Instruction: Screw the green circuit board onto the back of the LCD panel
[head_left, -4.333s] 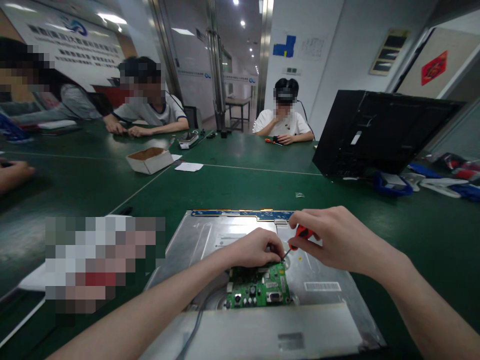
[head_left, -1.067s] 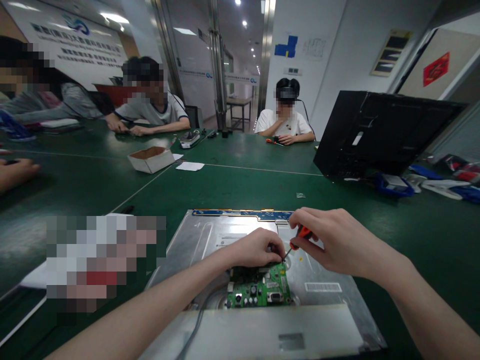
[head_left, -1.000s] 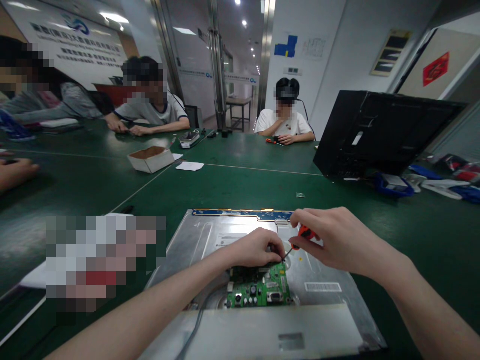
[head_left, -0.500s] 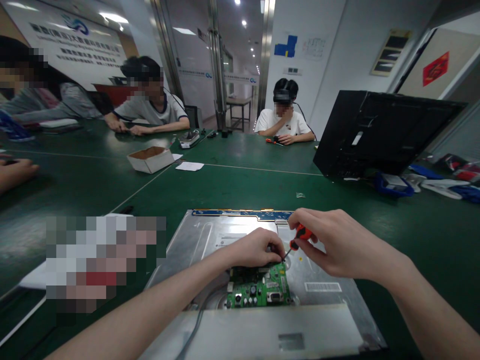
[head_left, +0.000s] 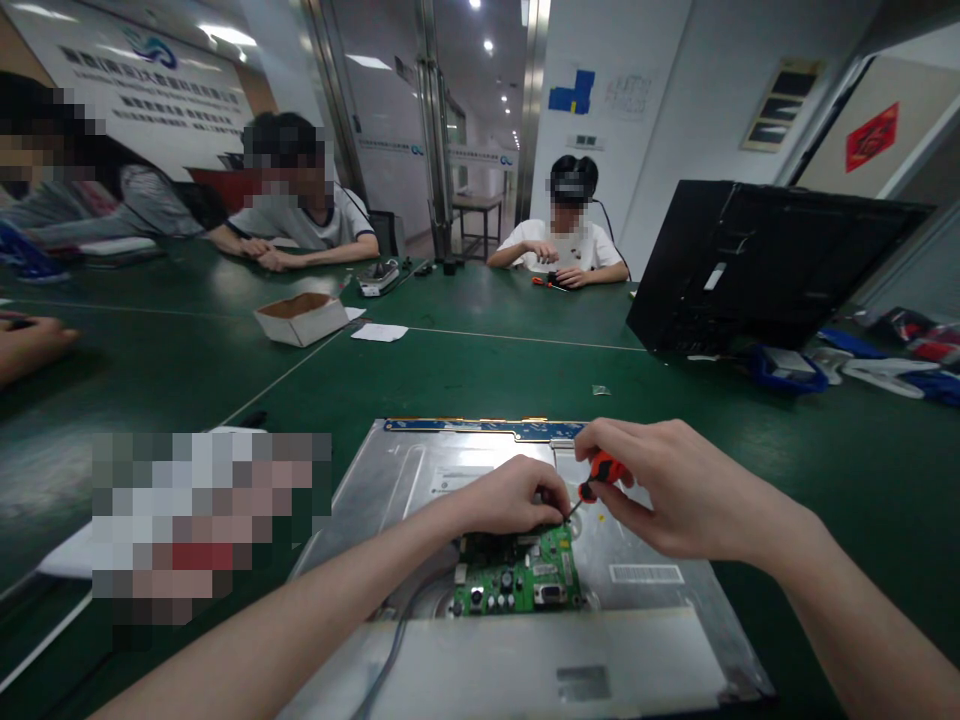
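My right hand [head_left: 667, 480] grips a red-and-black screwdriver [head_left: 602, 472] by its handle, the shaft slanting down to the left. Its tip meets the upper right corner of a green circuit board [head_left: 517, 580]. My left hand [head_left: 517, 495] is closed at that same corner, thumb and fingers pinched right by the tip; whatever they hold is too small or hidden to name. The board lies on the silvery metal back of a display panel [head_left: 645, 540]. Along the panel's far edge runs a narrow blue circuit strip [head_left: 457, 427].
A black monitor housing [head_left: 772, 270] stands at the right beside a blue tray [head_left: 787, 368]. An open white box [head_left: 300, 320] and paper [head_left: 380, 332] lie farther left on the green table [head_left: 480, 370]. A grey cable [head_left: 394, 650] crosses the panel. Several people sit around the table.
My right fingers have shifted slightly around the screwdriver handle, while its tip stays at the board corner. My left hand holds still. The person opposite has lowered a hand from the face.
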